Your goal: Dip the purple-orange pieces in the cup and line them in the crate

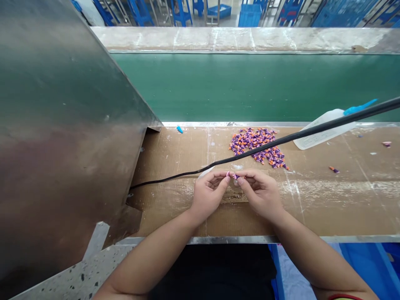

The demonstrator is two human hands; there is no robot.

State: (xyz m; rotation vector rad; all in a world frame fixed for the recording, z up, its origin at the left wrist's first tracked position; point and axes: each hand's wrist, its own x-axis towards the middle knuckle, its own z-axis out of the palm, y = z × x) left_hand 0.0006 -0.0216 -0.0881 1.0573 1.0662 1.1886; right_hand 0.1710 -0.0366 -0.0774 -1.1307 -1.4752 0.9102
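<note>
My left hand [208, 192] and my right hand [260, 191] meet fingertip to fingertip over the cardboard-covered bench [328, 200]. Between the fingertips sits a tiny purple and pink part [235, 176], pinched from both sides. Just beyond the hands lies a heap of several small purple and orange parts [258, 146]. A black cable [281, 141] runs across the bench above the hands and over the heap.
A large metal housing [62, 137] fills the left side. A green conveyor belt [256, 85] runs behind the bench. A white squeeze bottle with a blue nozzle [325, 129] lies at the right. Stray parts [333, 169] and a blue cap [180, 129] lie loose.
</note>
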